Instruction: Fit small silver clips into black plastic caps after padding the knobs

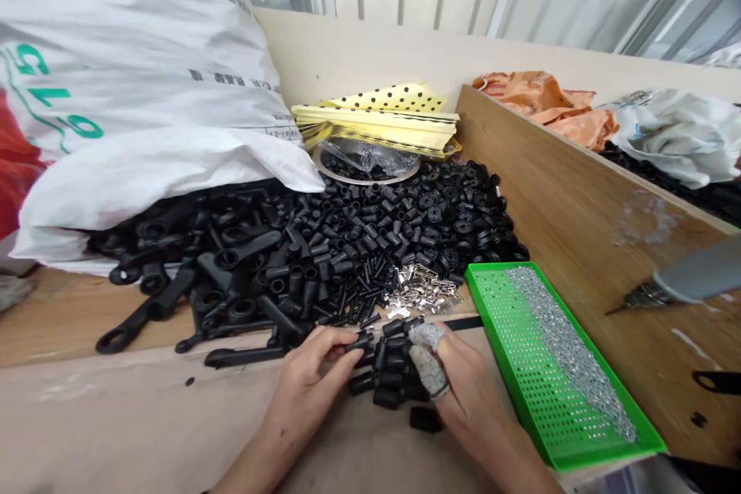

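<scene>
Black plastic cylindrical caps [389, 378] lie in a small group on the bench between my two hands. My left hand [316, 374] pinches one small black cap [361, 341] between thumb and fingertips. On the right, my right hand [457, 374] wears grey coverings on its thumb and a finger, which close toward a black part at the group's edge; the fingertips partly hide what they grip. Just beyond the hands are small shiny metal clips [421, 292] and black screw-like pieces [362, 285].
Black handles [231, 270] spill from a large white sack [144, 93] at left. A green tray [579, 370] with small metal pieces stands right, beside a wooden divider [556, 185] and a grey pointed tool [688, 278]. Yellow dotted packaging [382, 123] lies over a metal bowl [370, 177] behind.
</scene>
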Demonstrator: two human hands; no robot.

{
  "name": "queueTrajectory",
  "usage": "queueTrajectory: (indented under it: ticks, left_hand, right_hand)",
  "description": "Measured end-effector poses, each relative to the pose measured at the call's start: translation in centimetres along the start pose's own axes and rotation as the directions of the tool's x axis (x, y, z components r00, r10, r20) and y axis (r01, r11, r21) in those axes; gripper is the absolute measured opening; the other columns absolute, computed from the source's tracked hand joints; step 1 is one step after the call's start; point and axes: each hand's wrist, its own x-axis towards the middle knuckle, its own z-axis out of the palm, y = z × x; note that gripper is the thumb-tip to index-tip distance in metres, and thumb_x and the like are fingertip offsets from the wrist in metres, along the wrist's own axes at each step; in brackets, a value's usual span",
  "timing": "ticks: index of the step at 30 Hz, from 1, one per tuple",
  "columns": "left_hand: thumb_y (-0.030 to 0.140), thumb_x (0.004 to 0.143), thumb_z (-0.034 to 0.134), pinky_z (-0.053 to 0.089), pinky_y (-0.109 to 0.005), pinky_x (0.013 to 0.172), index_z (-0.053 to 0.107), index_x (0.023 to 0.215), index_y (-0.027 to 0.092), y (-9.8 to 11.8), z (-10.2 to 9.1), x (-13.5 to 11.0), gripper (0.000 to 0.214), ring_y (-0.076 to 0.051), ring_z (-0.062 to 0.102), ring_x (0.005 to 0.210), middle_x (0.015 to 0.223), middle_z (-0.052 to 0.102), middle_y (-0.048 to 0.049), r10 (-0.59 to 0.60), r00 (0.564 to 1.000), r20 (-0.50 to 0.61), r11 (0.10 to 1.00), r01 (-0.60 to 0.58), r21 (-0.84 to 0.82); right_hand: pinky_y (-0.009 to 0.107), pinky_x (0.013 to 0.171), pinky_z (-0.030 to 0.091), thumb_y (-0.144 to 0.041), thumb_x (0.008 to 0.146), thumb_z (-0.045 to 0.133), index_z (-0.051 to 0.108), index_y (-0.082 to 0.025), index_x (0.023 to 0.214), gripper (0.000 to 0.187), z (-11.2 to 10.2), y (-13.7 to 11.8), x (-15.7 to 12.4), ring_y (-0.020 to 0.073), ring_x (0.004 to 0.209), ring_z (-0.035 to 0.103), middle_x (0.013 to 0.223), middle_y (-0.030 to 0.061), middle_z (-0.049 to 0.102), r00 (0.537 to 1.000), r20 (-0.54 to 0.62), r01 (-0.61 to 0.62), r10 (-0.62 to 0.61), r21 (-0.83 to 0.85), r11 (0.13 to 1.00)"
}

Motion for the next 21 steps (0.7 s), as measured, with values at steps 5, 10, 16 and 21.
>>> queueTrajectory:
  ticks: [5,10,16,21]
  left_hand:
    - [0.017,0.085,0.053,0.048,-0.022,0.059,0.059,0.085,0.018,-0.6,1.4,0.0,0.006,-0.011,0.057,0.064,0.088,0.062,-0.0032,0.108,0.99,0.087,0.993,-0.113,0.047]
    - [0.015,0.089,0.049,0.049,-0.023,0.076,0.059,0.098,0.019,-0.7,1.1,-0.3,0.014,-0.014,0.06,0.087,0.097,0.06,-0.0048,0.189,0.975,0.118,0.978,-0.197,0.062]
    - [0.017,0.093,0.042,0.049,-0.022,0.075,0.059,0.1,0.017,-1.2,-0.7,1.1,0.019,-0.014,0.061,0.082,0.089,0.063,-0.0042,0.153,0.971,0.181,0.964,-0.187,0.189]
    - [0.015,0.091,0.043,0.047,-0.025,0.063,0.062,0.081,0.017,0.2,-1.0,4.0,0.022,-0.017,0.061,0.072,0.078,0.062,-0.0035,-0.01,0.873,0.488,0.827,-0.267,0.494]
  right_hand:
    - [0.033,0.073,0.046,-0.006,0.082,0.038,0.049,-0.02,0.083,0.018,0.4,0.9,-0.1,0.0211,0.081,0.056,0.085,0.0061,0.059,1.0,-0.022,0.011,-0.012,-0.049,0.999]
    - [0.032,0.075,0.047,-0.004,0.08,0.038,0.05,-0.02,0.083,0.02,0.9,1.1,0.2,0.0206,0.084,0.058,0.087,0.0063,0.06,0.995,-0.074,0.062,-0.067,-0.065,0.996]
    - [0.031,0.074,0.048,-0.007,0.082,0.039,0.05,-0.02,0.083,0.017,0.7,1.5,0.4,0.0208,0.083,0.058,0.085,0.0058,0.059,0.996,-0.073,0.05,-0.056,-0.078,0.996]
    - [0.033,0.076,0.048,-0.004,0.077,0.038,0.049,-0.02,0.081,0.021,0.8,1.4,0.6,0.0218,0.085,0.058,0.086,0.0065,0.059,0.995,-0.065,0.075,-0.081,-0.085,0.994]
